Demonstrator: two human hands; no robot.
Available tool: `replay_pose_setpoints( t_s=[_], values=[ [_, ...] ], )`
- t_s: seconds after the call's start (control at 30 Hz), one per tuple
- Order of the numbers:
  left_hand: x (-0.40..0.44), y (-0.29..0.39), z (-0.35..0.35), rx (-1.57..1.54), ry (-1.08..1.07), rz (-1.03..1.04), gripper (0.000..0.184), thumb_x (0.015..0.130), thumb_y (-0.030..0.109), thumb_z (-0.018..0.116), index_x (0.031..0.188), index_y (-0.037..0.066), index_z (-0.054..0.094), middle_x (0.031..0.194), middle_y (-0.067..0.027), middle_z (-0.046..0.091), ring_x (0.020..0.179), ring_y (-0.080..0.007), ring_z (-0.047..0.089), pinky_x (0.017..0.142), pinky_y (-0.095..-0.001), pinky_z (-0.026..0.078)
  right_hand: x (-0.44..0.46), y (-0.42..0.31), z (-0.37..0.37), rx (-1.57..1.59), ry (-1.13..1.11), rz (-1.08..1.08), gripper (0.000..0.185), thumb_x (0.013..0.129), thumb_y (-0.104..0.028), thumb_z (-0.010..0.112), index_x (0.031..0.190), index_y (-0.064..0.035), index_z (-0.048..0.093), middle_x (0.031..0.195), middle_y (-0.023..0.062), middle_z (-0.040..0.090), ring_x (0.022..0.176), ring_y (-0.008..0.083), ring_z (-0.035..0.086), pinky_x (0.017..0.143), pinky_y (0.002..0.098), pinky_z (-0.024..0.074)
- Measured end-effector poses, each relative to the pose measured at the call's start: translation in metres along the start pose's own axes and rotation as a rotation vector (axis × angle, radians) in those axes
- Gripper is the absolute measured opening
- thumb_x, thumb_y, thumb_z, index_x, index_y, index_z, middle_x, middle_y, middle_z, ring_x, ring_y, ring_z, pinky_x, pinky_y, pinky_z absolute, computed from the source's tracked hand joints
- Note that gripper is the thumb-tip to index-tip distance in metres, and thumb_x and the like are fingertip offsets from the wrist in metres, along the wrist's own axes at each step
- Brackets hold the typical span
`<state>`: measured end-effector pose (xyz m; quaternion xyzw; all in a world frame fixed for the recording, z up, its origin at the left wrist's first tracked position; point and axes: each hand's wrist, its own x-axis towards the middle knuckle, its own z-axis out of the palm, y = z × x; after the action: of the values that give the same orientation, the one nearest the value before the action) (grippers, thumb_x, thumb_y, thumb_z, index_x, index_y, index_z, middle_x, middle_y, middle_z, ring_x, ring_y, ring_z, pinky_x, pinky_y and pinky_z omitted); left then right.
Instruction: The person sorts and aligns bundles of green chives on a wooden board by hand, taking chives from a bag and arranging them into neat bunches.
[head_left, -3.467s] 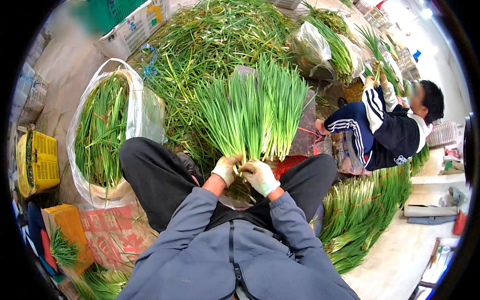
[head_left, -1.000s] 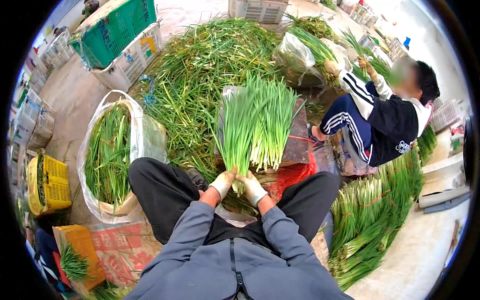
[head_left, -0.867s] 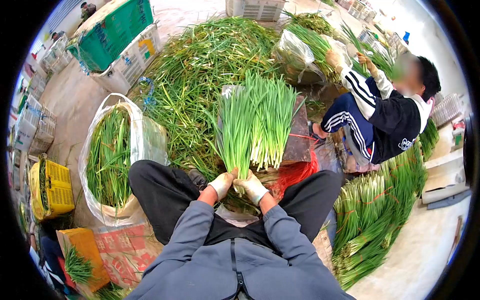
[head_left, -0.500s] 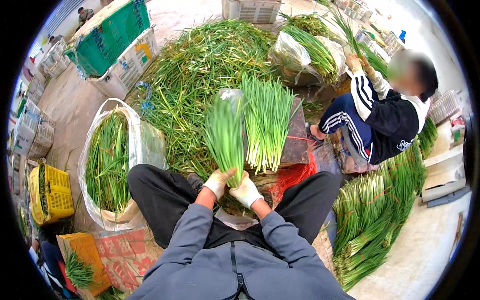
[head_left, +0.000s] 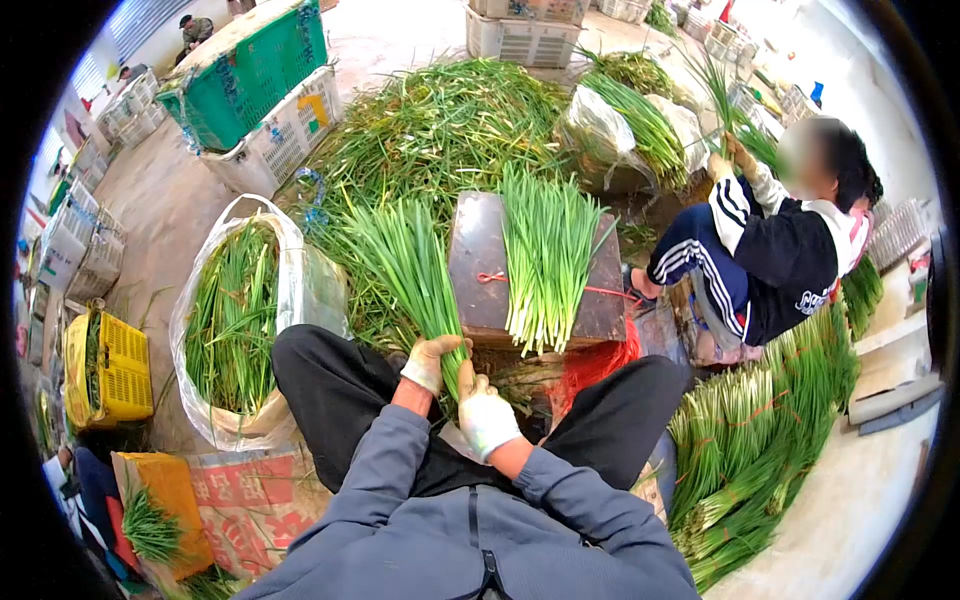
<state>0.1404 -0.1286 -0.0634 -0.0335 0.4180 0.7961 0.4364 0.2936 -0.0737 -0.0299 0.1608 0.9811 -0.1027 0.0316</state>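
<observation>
A bunch of long green stalks leans up and to the left, its lower end between my gloved hands. My left hand is wrapped round the bunch near its base. Just below and to the right, my right hand has its fingers closed at the bottom of the stalks; the very ends are hidden. Another bunch lies on the dark block, pale ends toward me. A red tie shows on the block's bare left part.
Loose greens are heaped behind the block. A plastic bag of greens stands left, near a yellow crate. At right a co-worker sits holding stalks, with tied bundles below. Red strands hang beside the block.
The held bunch has moved left off the block and now tilts left, baring the block's left part. My right hand has dropped lower along the stalks. The view has shifted slightly.
</observation>
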Motion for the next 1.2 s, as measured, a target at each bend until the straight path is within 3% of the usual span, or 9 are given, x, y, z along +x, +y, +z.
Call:
replay_pose_setpoints(
  t_s=[0.1,0.17,0.23,0.5,0.53,0.57,0.87,0.97,1.2],
  values=[
    [-0.005,0.007,0.002,0.103,-0.116,0.083,0.04,0.071,0.01,0.076,0.107,-0.001,0.064,0.096,-0.0116,0.07,0.081,-0.0248,0.069,0.077,-0.0384,0.057,-0.011,0.011,-0.051,0.351,-0.243,-0.051,0.102,0.075,-0.037,0.08,0.15,0.0018,0.023,0.126,0.0316,0.054,0.104,0.0477,0.062,0.092,0.0456,0.052],
    [-0.007,0.008,0.002,0.119,-0.152,0.043,0.041,0.071,0.009,0.076,0.109,-0.001,0.063,0.096,-0.0109,0.07,0.082,-0.0247,0.069,0.077,-0.0386,0.058,-0.003,0.027,-0.07,0.424,-0.276,-0.076,0.092,0.077,-0.04,0.078,0.148,-0.0018,0.033,0.126,0.0301,0.057,0.107,0.0425,0.063,0.092,0.0435,0.0523],
    [-0.007,0.007,0.005,0.152,-0.192,0.08,0.041,0.072,0.009,0.076,0.111,0.0,0.063,0.097,-0.0107,0.069,0.085,-0.0245,0.07,0.078,-0.0393,0.058,0.009,0.045,-0.079,0.54,-0.107,0.001,0.052,0.081,-0.038,0.076,0.121,-0.0052,0.065,0.103,0.0175,0.071,0.097,0.0337,0.069,0.085,0.0405,0.054],
    [-0.008,-0.001,0.017,0.394,-0.385,0.129,0.049,0.075,0.006,0.077,0.121,0.001,0.061,0.103,-0.0089,0.069,0.092,-0.0211,0.067,0.085,-0.0347,0.054,0.085,0.07,-0.186,0.811,0.392,0.02,0.024,0.092,-0.023,0.065,0.107,-0.0048,0.071,0.101,0.0184,0.071,0.092,0.0321,0.071,0.078,0.037,0.0554],
    [-0.008,-0.001,0.018,0.445,-0.414,0.143,0.049,0.074,0.006,0.076,0.12,0.001,0.06,0.102,-0.0104,0.069,0.089,-0.0222,0.067,0.084,-0.0362,0.054,0.104,0.075,-0.188,0.751,0.577,-0.109,0.016,0.09,-0.008,0.07,0.102,0.0008,0.072,0.087,0.0094,0.074,0.074,0.0108,0.067,0.066,0.026,0.0537],
    [-0.007,0.0,0.02,0.445,-0.425,0.149,0.049,0.074,0.006,0.076,0.12,0.001,0.06,0.102,-0.0104,0.069,0.089,-0.0222,0.067,0.084,-0.0362,0.054,0.117,0.078,-0.197,0.649,0.664,-0.185,0.016,0.091,-0.009,0.069,0.103,0.0012,0.071,0.085,0.0074,0.073,0.07,0.01,0.066,0.062,0.0256,0.0532],
    [-0.005,-0.007,0.018,0.613,-0.526,0.114,0.04,0.073,0.003,0.076,0.112,0.002,0.067,0.101,-0.0063,0.072,0.093,-0.0181,0.068,0.087,-0.0338,0.053,0.187,0.096,-0.239,1.028,0.241,0.191,0.03,0.09,-0.021,0.072,0.109,0.0028,0.068,0.07,0.0028,0.063,0.05,0.0096,0.054,0.045,0.0257,0.0431],
    [-0.006,-0.004,0.017,0.625,-0.512,0.112,0.041,0.073,0.002,0.077,0.113,0.002,0.066,0.101,-0.0065,0.072,0.094,-0.018,0.068,0.088,-0.0332,0.053,0.171,0.094,-0.249,1.102,0.189,0.234,0.031,0.089,-0.021,0.072,0.109,0.002,0.07,0.077,0.0046,0.068,0.061,0.0108,0.06,0.055,0.0269,0.0489],
    [0.002,-0.003,0.013,0.691,-0.455,0.117,0.046,0.072,0.003,0.078,0.117,0.002,0.065,0.107,-0.0066,0.071,0.098,-0.0172,0.066,0.092,-0.0327,0.051,0.097,0.066,-0.246,1.361,0.254,0.059,0.018,0.093,-0.014,0.065,0.106,-0.0022,0.064,0.082,0.0041,0.066,0.067,0.0155,0.062,0.054,0.0251,0.0491]
  ],
)
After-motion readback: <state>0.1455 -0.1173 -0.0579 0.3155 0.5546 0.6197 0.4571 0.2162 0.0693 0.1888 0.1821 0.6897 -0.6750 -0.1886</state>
